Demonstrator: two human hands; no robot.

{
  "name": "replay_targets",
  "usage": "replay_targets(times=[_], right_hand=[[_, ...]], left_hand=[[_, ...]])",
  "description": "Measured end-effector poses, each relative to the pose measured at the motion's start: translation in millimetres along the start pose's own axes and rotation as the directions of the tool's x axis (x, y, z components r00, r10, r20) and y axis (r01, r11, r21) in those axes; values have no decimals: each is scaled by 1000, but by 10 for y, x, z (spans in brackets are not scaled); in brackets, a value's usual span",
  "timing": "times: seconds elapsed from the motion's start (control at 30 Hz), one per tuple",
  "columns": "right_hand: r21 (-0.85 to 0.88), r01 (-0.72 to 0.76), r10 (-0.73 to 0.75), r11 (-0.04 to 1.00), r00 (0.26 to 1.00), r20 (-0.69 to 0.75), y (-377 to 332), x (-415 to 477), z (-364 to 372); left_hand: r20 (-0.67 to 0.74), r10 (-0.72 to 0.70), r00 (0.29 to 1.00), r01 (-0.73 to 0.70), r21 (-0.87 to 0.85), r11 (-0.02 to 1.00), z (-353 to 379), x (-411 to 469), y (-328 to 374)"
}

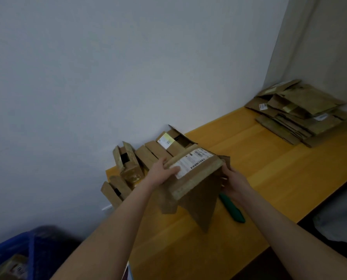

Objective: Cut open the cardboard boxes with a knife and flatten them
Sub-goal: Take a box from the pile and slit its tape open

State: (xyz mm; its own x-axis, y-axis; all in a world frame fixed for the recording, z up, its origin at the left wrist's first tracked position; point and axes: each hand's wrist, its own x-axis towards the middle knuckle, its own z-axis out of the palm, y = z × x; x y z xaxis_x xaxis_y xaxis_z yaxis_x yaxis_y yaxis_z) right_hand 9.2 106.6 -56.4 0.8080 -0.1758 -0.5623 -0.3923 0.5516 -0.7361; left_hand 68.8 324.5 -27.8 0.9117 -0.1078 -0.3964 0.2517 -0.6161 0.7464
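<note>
left hand (162, 171) is gripping the box (197, 178) at its near-left end, thumb lying across the label (190, 163). right hand (234, 179) is clasping the opposite side, fingers partly hidden. Box is hanging between them over the table (269, 170), flaps dangling, probably for collapsing. knife (232, 209) is lying just below the right hand, parked while both hands work. uncut boxes (132, 166) are sitting beyond the left hand, flattened stack (302, 116) well beyond the right.

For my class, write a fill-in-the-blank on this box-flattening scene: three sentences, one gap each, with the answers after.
1. The left hand and right hand hold a cardboard box bearing a white ____.
2. The ____ knife lies on the table, in neither hand.
3. The flattened cardboard pile sits at the table's far ____ end.

Answers: label, green, right.
</note>
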Motion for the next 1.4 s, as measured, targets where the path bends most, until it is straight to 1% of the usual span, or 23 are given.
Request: replay_targets(times=[0.1,0.17,0.27,0.33,0.37,0.43,0.5,0.57,0.6,0.63,0.7,0.77,0.83,0.87,0.9,0.97,1.0,1.07,1.13,1.23,1.33,1.4], right_hand=[[64,-46,44,997,998,33,-31,1,1],[120,-64,56,991,996,68,-40,-1,24],[147,-63,57,987,997,46,-30,10,60],[187,-80,73,979,996,42,-33,0,74],[199,-104,95,975,994,53,-28,6,60],[174,-162,145,971,984,104,-11,20,21],[78,-193,181,978,974,136,18,6,27],[-55,-170,176,984,977,119,55,-9,110],[-86,-150,157,985,983,93,65,-17,155],[-81,-133,137,988,989,48,63,-29,194],[-29,-125,124,992,992,-36,66,6,196],[15,-105,106,994,990,-92,65,83,149],[18,-53,54,998,994,-93,61,113,123],[2,-26,26,1000,997,-79,65,120,111],[-17,-2,1,1000,998,-58,64,111,105],[-73,33,-35,997,999,-24,54,80,97],[-106,45,-46,993,999,-14,53,72,91],[-157,57,-56,986,998,13,63,59,77],[-201,69,-63,977,997,33,86,54,77],[-272,100,-89,957,995,54,122,57,68],[-397,158,-137,904,987,80,164,72,55],[-443,196,-199,875,979,40,192,92,54]], left_hand=[[141,-51,989,47,35,998,7,-30,-22],[195,-65,979,59,37,998,27,-62,-52],[116,-42,992,40,18,999,70,-37,-137],[45,-18,999,20,-57,998,82,-29,-156],[0,1,1000,-1,-91,996,78,-30,-159],[-78,40,996,-48,-98,994,69,-20,-163],[-79,67,995,-73,-85,994,79,-32,-150],[-56,123,991,-129,-105,986,106,-77,-104],[-56,171,984,-176,-118,977,114,-100,-78],[-42,219,975,-223,-137,965,118,-118,-53],[74,276,958,-261,-163,952,123,-164,-16],[206,278,938,-264,-91,960,131,-192,-23],[237,265,935,-272,-4,962,151,-175,-86],[234,250,940,-255,-10,967,160,-171,-124],[231,214,949,-207,-51,977,165,-171,-161],[222,82,972,-33,-216,976,152,-164,-202],[201,24,979,37,-296,954,135,-138,-205],[129,-47,990,100,-441,892,91,-90,-172],[86,-94,992,126,-528,840,55,-40,-120],[54,-134,989,142,-561,815,44,-35,-45],[28,-187,982,161,-639,752,56,-31,-11],[5,-221,975,161,-700,696,67,-54,27]])
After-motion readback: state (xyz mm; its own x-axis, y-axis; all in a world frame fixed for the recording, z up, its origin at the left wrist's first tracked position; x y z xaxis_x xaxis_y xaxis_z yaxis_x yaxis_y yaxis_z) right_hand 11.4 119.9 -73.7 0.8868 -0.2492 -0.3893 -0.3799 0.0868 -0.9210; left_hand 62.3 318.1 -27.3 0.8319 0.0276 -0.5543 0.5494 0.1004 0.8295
